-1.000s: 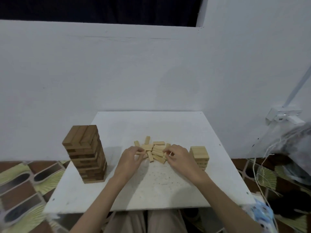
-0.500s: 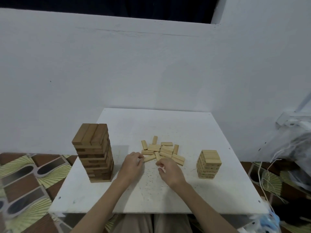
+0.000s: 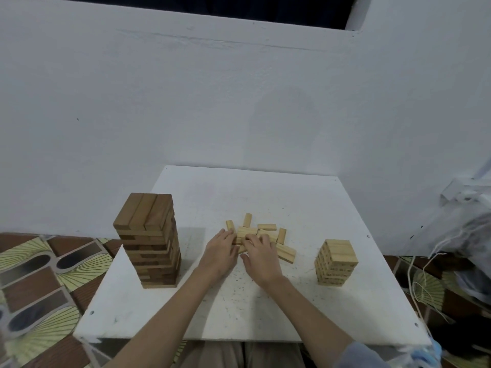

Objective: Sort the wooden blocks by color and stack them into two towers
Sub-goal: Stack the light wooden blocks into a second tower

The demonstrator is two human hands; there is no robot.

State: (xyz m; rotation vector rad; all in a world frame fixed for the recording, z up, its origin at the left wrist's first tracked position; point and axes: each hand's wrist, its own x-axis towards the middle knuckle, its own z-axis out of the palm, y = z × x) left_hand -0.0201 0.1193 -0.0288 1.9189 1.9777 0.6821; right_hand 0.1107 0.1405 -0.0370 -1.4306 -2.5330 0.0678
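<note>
Hands, left (image 3: 221, 251) and right (image 3: 261, 254), rest on my light block pile (image 3: 265, 235) between both towers; their grip I cannot tell.

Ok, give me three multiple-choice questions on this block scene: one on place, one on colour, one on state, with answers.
1. Where is the dark tower?
A. table's left side
B. table's right side
C. on the floor

2. What colour are the loose blocks?
A. dark brown
B. light wood
C. blue

3. What are the hands doing?
A. both reach into the loose blocks
B. both rest on the towers
C. both hang off the table

Answers: A, it stands left of the pile; B, they match the light tower; A, left hand and right hand meet at the pile.
</note>
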